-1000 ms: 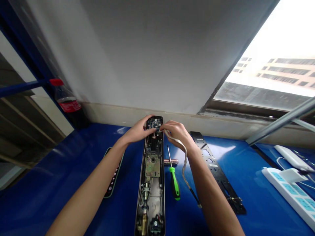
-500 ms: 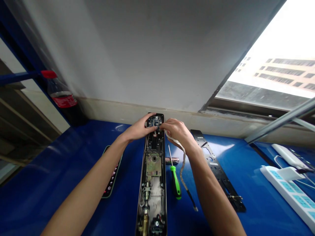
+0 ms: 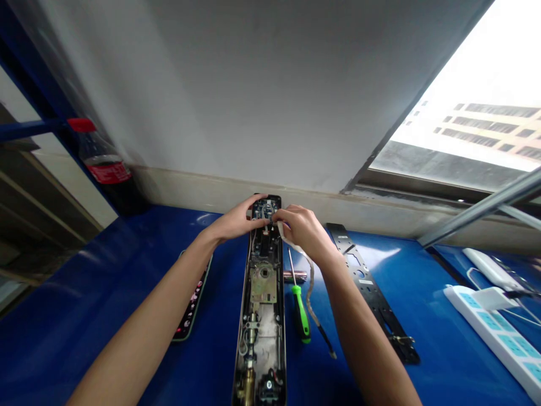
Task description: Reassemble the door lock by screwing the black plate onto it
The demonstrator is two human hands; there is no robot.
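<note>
A long, narrow electronic door lock (image 3: 264,287) lies open-backed on the blue table, its circuit board, wiring and metal latch parts exposed. My left hand (image 3: 236,221) grips its far end, fingers along the top edge and thumb reaching in over the board. At the same end, my right hand (image 3: 301,228) pinches a cable (image 3: 311,282) wrapped in whitish tape, with fingertips at the board. The pinched cable end is hidden by my fingers. From there the cable hangs rightward to a loose plug on the table. Both hands are almost touching.
Right of the lock lie a green-handled screwdriver (image 3: 301,313), a shiny cylinder (image 3: 296,276) and a black metal plate (image 3: 372,293). A phone (image 3: 194,301) is under my left forearm. A cola bottle (image 3: 107,169) stands back left; a power strip (image 3: 494,332) lies far right.
My right fingertips have shifted slightly left at the board. The hanging cable and its loose plug have swung a little left. My left hand and the lock stay nearly in place.
</note>
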